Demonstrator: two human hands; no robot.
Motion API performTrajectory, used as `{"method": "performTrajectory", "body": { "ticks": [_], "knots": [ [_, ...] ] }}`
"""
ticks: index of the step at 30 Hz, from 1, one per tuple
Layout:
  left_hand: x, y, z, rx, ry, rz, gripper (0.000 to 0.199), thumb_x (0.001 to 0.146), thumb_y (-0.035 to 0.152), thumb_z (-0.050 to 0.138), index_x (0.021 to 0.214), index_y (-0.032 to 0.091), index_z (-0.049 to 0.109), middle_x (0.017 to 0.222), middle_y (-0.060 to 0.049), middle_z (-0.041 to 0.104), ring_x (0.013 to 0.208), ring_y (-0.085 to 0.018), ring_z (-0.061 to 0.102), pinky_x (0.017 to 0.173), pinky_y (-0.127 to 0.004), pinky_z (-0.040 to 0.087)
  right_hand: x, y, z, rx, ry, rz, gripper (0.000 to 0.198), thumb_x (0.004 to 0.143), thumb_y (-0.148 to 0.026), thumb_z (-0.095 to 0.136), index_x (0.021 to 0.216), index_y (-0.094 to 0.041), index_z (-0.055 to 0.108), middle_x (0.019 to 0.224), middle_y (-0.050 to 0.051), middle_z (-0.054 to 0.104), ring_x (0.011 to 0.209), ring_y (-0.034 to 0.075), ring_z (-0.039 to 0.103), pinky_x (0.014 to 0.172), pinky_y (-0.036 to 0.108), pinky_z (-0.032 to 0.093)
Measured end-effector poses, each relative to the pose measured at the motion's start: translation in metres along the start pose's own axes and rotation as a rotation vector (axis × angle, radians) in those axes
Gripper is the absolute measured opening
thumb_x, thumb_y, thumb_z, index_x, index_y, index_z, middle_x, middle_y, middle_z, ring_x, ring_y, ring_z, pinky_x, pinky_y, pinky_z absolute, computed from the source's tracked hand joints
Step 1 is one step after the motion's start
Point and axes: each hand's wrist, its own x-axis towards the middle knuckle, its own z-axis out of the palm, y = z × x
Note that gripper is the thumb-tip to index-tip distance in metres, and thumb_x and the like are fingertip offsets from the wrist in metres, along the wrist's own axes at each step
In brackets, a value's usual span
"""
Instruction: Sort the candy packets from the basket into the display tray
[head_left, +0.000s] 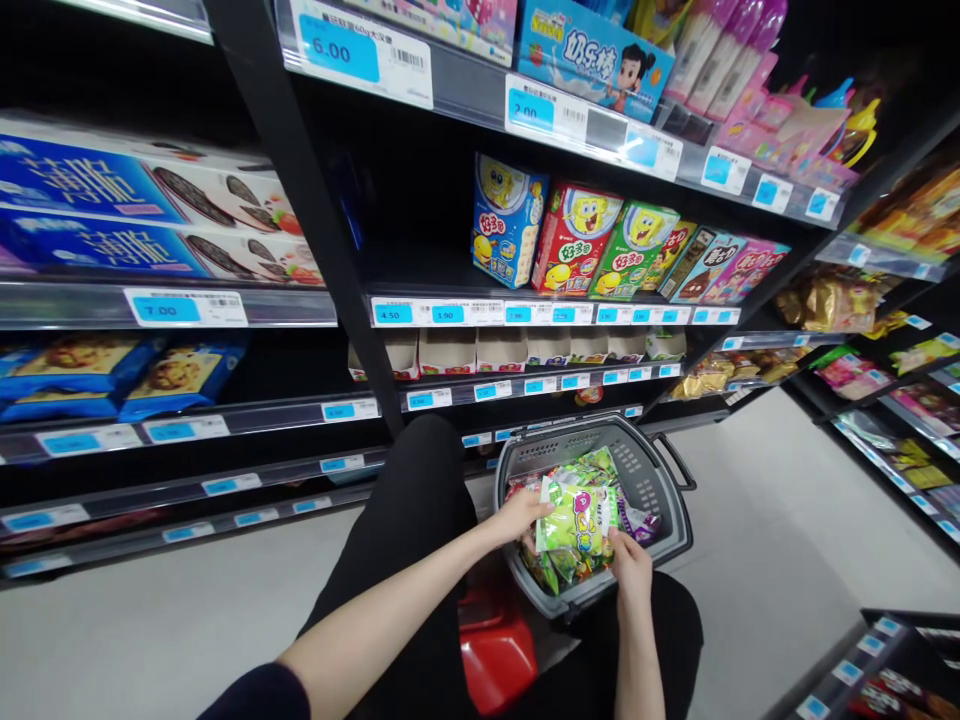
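A light-green candy bag (pixel 574 517) with pink and white lettering is stretched flat between my two hands, over a grey shopping basket (pixel 645 470). My left hand (pixel 523 512) pinches the bag's left edge. At its lower right edge, my right hand (pixel 631 562) grips it with the fingers closed. Beneath the bag, the basket holds several colourful candy packets (pixel 592 467), mostly green, with a purple packet (pixel 643 522) at the right. The basket sits between my knees, in front of the shelves.
Shelves ahead carry small snack boxes (pixel 576 240) and low open cartons (pixel 448 353). Blue biscuit boxes (pixel 90 190) lie on the left shelf. A red plastic object (pixel 497 660) is beneath me. The basket's handle (pixel 675 462) sticks out toward the aisle floor (pixel 780 500).
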Motion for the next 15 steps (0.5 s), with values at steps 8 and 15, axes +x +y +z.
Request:
{"method": "performTrajectory", "body": {
  "ticks": [8, 15],
  "knots": [
    [-0.009, 0.003, 0.003, -0.239, -0.229, -0.08, 0.047, 0.066, 0.043, 0.071, 0.095, 0.007, 0.065, 0.088, -0.016, 0.068, 0.082, -0.025, 0.064, 0.068, -0.038, 0.054, -0.008, -0.015, -0.001, 0.102, 0.042, -0.039, 0.037, 0.064, -0.052, 0.067, 0.057, -0.016, 0.056, 0.046, -0.005, 0.043, 0.047, 0.008, 0.034, 0.044, 0.021, 0.029],
    [-0.005, -0.009, 0.007, -0.347, -0.115, -0.043, 0.09, 0.065, 0.016, 0.073, 0.138, 0.031, 0.024, 0.092, -0.004, 0.066, 0.059, -0.014, 0.065, 0.066, -0.034, 0.054, -0.013, -0.02, 0.002, 0.086, -0.056, -0.135, 0.036, 0.065, -0.045, 0.068, 0.052, -0.017, 0.049, 0.05, -0.005, 0.042, 0.051, 0.01, 0.038, 0.048, 0.022, 0.033]
  ]
}}
